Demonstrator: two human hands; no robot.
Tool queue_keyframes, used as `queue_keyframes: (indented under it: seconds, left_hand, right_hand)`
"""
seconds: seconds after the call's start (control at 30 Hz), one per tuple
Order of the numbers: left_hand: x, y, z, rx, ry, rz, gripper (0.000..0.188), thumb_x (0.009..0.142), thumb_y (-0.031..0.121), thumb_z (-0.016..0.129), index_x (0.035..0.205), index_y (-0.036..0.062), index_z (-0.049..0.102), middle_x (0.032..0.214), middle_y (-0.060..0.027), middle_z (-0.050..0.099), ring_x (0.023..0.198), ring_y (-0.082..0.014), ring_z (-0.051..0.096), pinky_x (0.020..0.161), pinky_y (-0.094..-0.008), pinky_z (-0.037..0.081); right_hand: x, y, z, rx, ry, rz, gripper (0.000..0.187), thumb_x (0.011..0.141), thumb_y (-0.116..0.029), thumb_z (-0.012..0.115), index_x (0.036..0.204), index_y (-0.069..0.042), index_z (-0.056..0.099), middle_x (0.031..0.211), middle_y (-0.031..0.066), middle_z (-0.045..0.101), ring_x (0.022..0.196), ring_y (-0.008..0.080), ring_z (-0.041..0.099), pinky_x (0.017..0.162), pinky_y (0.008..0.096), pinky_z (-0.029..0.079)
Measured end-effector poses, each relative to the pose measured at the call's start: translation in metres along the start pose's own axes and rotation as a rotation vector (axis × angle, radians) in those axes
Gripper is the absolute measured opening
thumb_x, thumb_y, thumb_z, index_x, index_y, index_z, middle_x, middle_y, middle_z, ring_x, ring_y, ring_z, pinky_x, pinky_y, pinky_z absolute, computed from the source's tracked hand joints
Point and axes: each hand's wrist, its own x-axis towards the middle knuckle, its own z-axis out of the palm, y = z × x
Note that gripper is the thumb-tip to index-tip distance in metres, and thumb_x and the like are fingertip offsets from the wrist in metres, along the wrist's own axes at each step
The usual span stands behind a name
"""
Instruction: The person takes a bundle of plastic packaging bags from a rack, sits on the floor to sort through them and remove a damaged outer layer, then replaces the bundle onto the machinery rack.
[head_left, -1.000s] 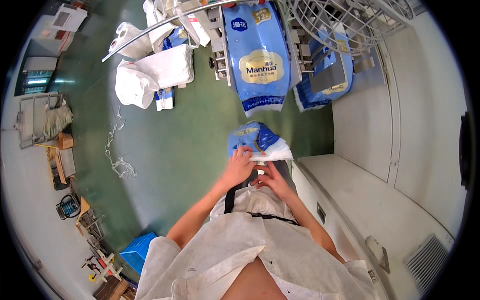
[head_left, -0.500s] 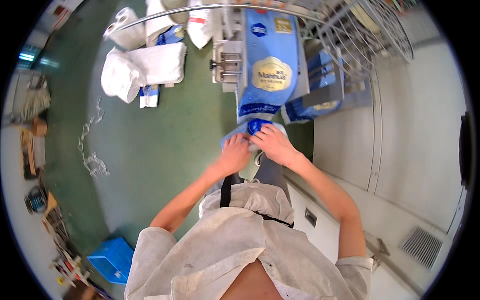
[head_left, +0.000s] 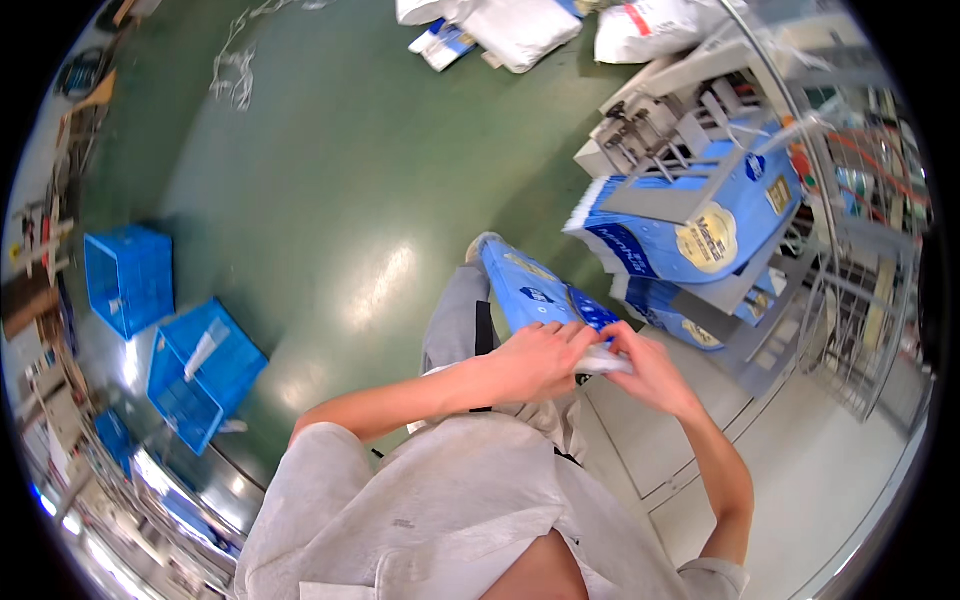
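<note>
A blue printed plastic packaging bag (head_left: 530, 290) stretches from my hands toward my shoes, narrow and slanting. My left hand (head_left: 545, 358) is closed on the bag's near end, its fingers bent over the edge. My right hand (head_left: 648, 370) pinches the same end from the other side, close to a darker blue patch. A white crumpled part (head_left: 604, 360) shows between the hands; I cannot tell whether it belongs to the bag. Right of it, a stack of similar blue bags (head_left: 640, 215) lies fanned on a metal holder (head_left: 665, 198).
Two blue plastic crates (head_left: 128, 280) stand on the green floor at left. White sacks (head_left: 520, 35) lie at the far side, near loose white string (head_left: 235, 75). A wire basket (head_left: 850, 340) and rail (head_left: 785, 90) border the right, above pale panels (head_left: 770, 460).
My view and body have turned left, so the stack now sits to the right and the crates show more. The bag in my hands has come away from the stack and hangs extended.
</note>
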Motion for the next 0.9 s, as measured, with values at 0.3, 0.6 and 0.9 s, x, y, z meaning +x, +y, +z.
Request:
queue_keyframes:
  seconds: [0.3,0.6,0.9]
  left_hand:
    - [0.013,-0.138,0.023,-0.206,0.434,0.248,0.088,0.061,0.033,0.083,0.134,0.0082,0.041,0.127,-0.0135,0.051,0.122,-0.0308,0.046,0.106,-0.0489,0.030]
    - [0.107,-0.202,0.128,-0.270,0.524,0.332,0.065,0.065,0.022,0.078,0.121,0.0097,0.049,0.112,-0.0093,0.056,0.110,-0.0323,0.052,0.096,-0.0430,0.037]
    - [0.192,-0.162,0.150,-0.382,0.213,0.418,0.049,0.064,0.025,0.080,0.106,0.0102,0.059,0.102,-0.0101,0.062,0.102,-0.0323,0.057,0.091,-0.0421,0.042]
  right_hand:
    - [-0.056,-0.088,-0.029,-0.338,-0.018,-0.059,0.041,0.076,-0.006,0.068,0.115,-0.012,0.056,0.091,0.0090,0.061,0.085,0.0302,0.057,0.073,0.0393,0.044]
    - [-0.197,-0.153,-0.038,-0.092,0.470,0.185,0.045,0.065,0.005,0.064,0.108,-0.001,0.055,0.098,0.0103,0.061,0.082,0.0200,0.056,0.073,0.0298,0.043]
    - [-0.304,-0.173,-0.069,-0.024,1.168,0.398,0.065,0.070,-0.022,0.073,0.126,-0.002,0.046,0.118,0.0081,0.053,0.102,0.0165,0.052,0.089,0.0304,0.043]
